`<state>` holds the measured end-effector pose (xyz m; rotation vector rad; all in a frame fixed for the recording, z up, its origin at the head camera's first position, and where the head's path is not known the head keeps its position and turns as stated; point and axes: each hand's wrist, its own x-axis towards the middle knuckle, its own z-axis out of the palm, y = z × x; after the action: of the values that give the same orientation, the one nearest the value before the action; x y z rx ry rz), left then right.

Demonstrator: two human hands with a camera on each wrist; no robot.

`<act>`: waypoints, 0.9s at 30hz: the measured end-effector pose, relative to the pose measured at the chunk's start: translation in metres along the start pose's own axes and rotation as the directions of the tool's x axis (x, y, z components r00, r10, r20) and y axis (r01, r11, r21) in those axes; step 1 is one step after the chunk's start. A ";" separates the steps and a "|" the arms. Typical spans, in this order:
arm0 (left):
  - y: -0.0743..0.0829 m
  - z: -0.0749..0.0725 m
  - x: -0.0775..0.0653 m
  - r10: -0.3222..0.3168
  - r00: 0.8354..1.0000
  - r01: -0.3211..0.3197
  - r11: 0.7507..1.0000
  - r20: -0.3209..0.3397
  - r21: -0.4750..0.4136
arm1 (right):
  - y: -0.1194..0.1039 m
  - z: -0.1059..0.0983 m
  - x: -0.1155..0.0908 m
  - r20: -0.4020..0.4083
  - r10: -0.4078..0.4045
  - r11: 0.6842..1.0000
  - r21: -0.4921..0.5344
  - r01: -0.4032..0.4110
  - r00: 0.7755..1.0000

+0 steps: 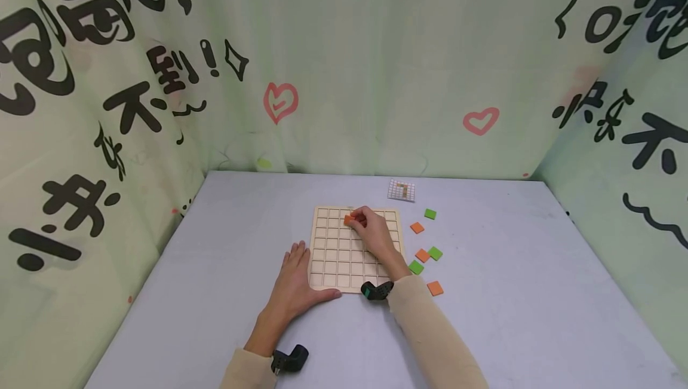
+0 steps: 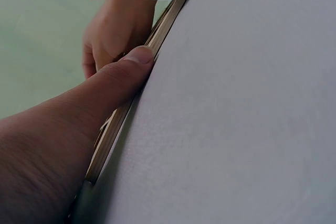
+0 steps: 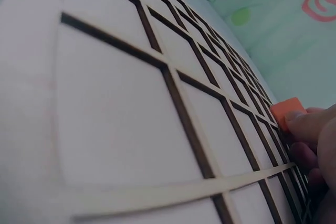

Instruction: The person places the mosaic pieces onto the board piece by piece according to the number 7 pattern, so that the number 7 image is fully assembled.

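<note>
A wooden grid board [image 1: 337, 256] with square cells lies on the table. My right hand [image 1: 372, 235] reaches over its far part and pinches an orange square tile [image 1: 348, 220] between thumb and fingers. In the right wrist view the orange tile [image 3: 287, 111] sits close over the grid lines, partly covered by the thumb. My left hand [image 1: 297, 284] rests at the board's near left corner, fingers straight along the left side. Its thumb [image 2: 123, 74] lies against the near edge of the board [image 2: 113, 135].
Right of the board lie loose tiles, orange [image 1: 435, 288] and green [image 1: 416, 267], several in all. A small gridded card [image 1: 401, 190] with a coloured pattern lies behind the board. Printed curtains [image 1: 376, 78] enclose the white table [image 1: 510, 269].
</note>
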<state>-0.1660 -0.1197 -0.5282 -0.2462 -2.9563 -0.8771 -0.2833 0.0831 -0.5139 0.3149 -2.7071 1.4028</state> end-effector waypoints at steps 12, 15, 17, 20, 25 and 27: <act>0.001 -0.003 -0.001 0.002 1.000 -0.002 1.000 0.001 0.011 | -0.001 0.006 0.000 -0.036 -0.042 0.997 -0.059 0.040 0.998; 0.002 -0.004 -0.001 0.006 1.000 -0.006 1.000 -0.001 0.010 | -0.001 0.007 0.000 -0.021 -0.032 0.997 -0.076 0.030 0.999; 0.002 -0.004 -0.001 0.006 1.000 -0.006 1.000 -0.002 0.015 | 0.000 0.007 0.001 -0.014 -0.033 0.995 -0.091 0.032 0.999; 0.002 -0.003 -0.001 0.009 1.000 -0.009 1.000 -0.006 0.017 | 0.002 0.008 0.002 -0.010 -0.045 0.993 -0.111 0.043 0.999; 0.001 -0.003 -0.001 0.015 1.000 -0.015 1.000 -0.011 0.012 | 0.003 0.009 0.003 -0.007 -0.081 0.988 -0.132 0.079 0.997; 0.000 -0.003 0.000 0.011 1.000 -0.011 1.000 -0.006 0.015 | 0.003 0.009 0.003 -0.006 -0.099 0.985 -0.145 0.097 0.995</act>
<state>-0.1655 -0.1207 -0.5258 -0.2583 -2.9525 -0.8521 -0.2867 0.0772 -0.5208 0.4195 -2.7228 1.1715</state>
